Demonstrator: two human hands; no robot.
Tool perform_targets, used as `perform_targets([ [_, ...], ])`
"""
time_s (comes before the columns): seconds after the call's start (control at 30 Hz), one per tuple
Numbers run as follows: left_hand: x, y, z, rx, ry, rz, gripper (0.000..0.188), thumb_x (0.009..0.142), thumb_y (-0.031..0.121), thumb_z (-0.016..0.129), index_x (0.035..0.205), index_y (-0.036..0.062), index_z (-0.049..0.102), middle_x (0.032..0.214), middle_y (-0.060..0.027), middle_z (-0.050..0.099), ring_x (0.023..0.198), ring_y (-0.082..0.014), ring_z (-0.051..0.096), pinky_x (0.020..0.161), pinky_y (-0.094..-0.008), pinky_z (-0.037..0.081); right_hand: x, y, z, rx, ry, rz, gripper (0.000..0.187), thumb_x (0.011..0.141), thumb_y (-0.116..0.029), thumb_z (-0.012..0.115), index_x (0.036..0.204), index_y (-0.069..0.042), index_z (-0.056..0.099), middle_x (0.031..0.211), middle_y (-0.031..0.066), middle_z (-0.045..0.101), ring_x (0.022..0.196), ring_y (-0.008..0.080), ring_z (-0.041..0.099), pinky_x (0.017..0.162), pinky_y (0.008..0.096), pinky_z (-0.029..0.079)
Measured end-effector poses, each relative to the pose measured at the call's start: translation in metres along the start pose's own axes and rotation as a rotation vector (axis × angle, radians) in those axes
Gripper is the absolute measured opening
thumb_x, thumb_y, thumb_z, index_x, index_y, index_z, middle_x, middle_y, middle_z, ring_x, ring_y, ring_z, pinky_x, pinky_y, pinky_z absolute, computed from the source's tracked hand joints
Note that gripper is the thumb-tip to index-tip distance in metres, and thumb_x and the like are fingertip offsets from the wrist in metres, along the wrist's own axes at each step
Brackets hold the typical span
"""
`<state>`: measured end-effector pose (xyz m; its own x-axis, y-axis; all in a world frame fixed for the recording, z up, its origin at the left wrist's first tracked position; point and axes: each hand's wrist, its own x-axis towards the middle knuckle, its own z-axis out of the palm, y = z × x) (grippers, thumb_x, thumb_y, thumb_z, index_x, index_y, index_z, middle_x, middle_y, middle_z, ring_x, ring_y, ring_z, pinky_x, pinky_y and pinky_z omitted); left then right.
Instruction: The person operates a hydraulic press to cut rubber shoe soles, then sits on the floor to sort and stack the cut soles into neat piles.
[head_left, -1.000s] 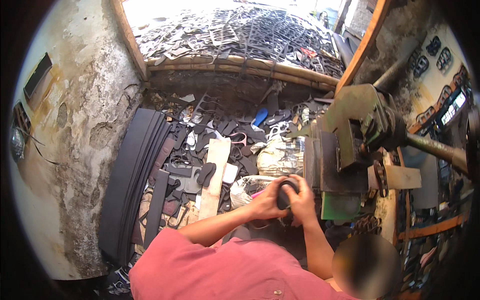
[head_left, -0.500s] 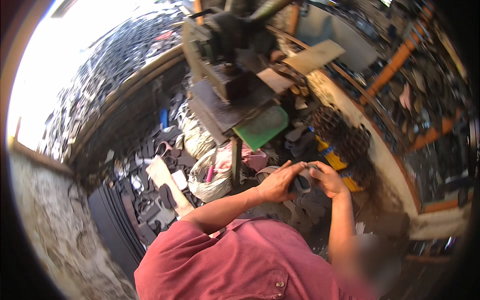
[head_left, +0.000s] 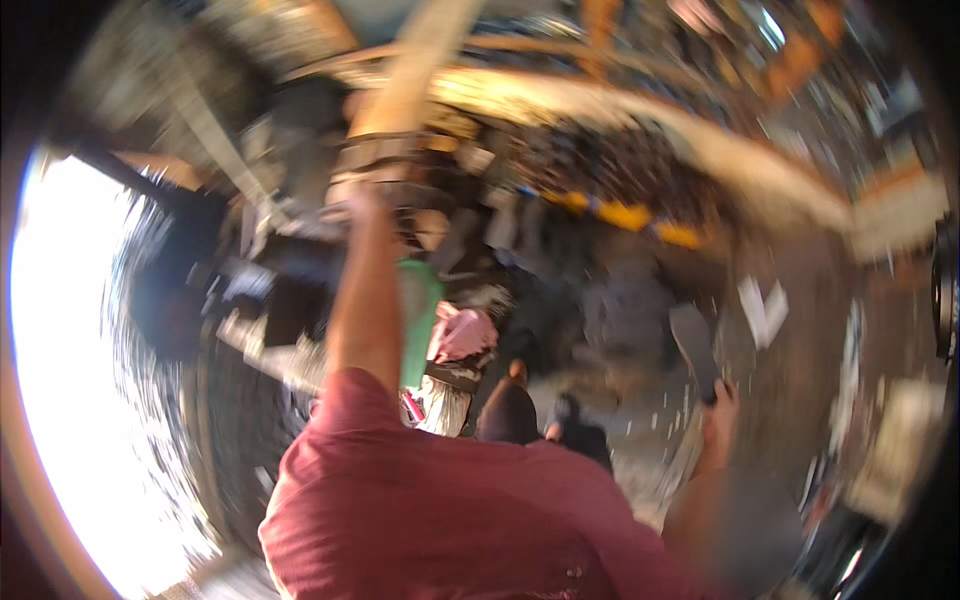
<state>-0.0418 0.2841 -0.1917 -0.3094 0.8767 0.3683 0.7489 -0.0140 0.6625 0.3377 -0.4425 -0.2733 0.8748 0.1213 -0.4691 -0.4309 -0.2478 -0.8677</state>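
My right hand (head_left: 724, 402), at the right, is closed around one end of a dark grey shoe sole (head_left: 692, 342). The sole points away from me, up and to the left. My left arm stretches far forward, and my left hand (head_left: 366, 203) is at a stack of brown, flat pieces (head_left: 375, 165) beside the machine. Motion smears its fingers, so whether it grips any of them is unclear.
Left of my arm stands the dark machine (head_left: 300, 290), with a green sheet (head_left: 418, 310) by it. Pink cloth (head_left: 465, 333) lies near my legs. Yellow packets (head_left: 625, 215) and dark heaped pieces (head_left: 610, 165) line the low wall. White strips (head_left: 764, 312) lie on the floor.
My hands, together over dark pieces before, are now far apart. The left has reached forward to the brown stack; the right has swung out rightward with the sole. The view has turned right.
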Motion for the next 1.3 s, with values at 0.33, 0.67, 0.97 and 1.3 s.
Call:
perform_targets([
  [0.33, 0.119, -0.029, 0.118, 0.498, -0.426, 0.237, 0.066, 0.085, 0.014, 0.078, 0.137, -0.0038, 0.042, 0.126, -0.024, 0.058, 0.112, -0.0397, 0.061, 0.098, -0.0467, 0.053, -0.094, 0.146, -0.119, -0.276, 0.417, 0.477, 0.027, 0.092, -0.012, 0.071, 0.116, -0.003, 0.062, 0.099, 0.0083, 0.066, 0.088, 0.0176, 0.065, 0.074, 0.0312, 0.056],
  [0.67, -0.155, 0.091, 0.073, 0.015, -0.228, 0.857, 0.04, 0.09, 0.017, 0.077, 0.12, -0.0056, 0.064, 0.111, -0.0211, 0.071, 0.104, -0.0413, 0.068, 0.095, -0.0476, 0.054, -0.025, 0.17, -0.127, -0.226, 0.281, 0.45, 0.052, 0.083, -0.017, 0.071, 0.13, 0.001, 0.058, 0.101, 0.0108, 0.067, 0.092, 0.0192, 0.063, 0.08, 0.032, 0.049],
  [0.97, -0.76, -0.089, 0.165, 0.069, -1.736, 1.085, 0.079, 0.084, 0.023, 0.082, 0.151, 0.0047, 0.044, 0.15, -0.0243, 0.048, 0.139, -0.0438, 0.045, 0.117, -0.0504, 0.038, 0.103, 0.338, -0.249, -0.136, -0.085, 0.397, 0.053, 0.081, -0.008, 0.063, 0.134, -0.001, 0.059, 0.123, 0.0135, 0.066, 0.105, 0.0223, 0.065, 0.089, 0.0346, 0.051],
  [1.3, -0.946, -0.278, 0.265, 0.586, -1.918, 1.774, 0.102, 0.078, 0.037, 0.088, 0.16, 0.0107, 0.032, 0.155, -0.0207, 0.044, 0.142, -0.0448, 0.044, 0.113, -0.0598, 0.041, 0.24, 0.627, -0.223, -0.823, 0.191, -0.121, 0.053, 0.086, -0.009, 0.065, 0.134, 0.0, 0.047, 0.128, 0.0282, 0.055, 0.123, 0.0423, 0.057, 0.103, 0.0447, 0.048],
])
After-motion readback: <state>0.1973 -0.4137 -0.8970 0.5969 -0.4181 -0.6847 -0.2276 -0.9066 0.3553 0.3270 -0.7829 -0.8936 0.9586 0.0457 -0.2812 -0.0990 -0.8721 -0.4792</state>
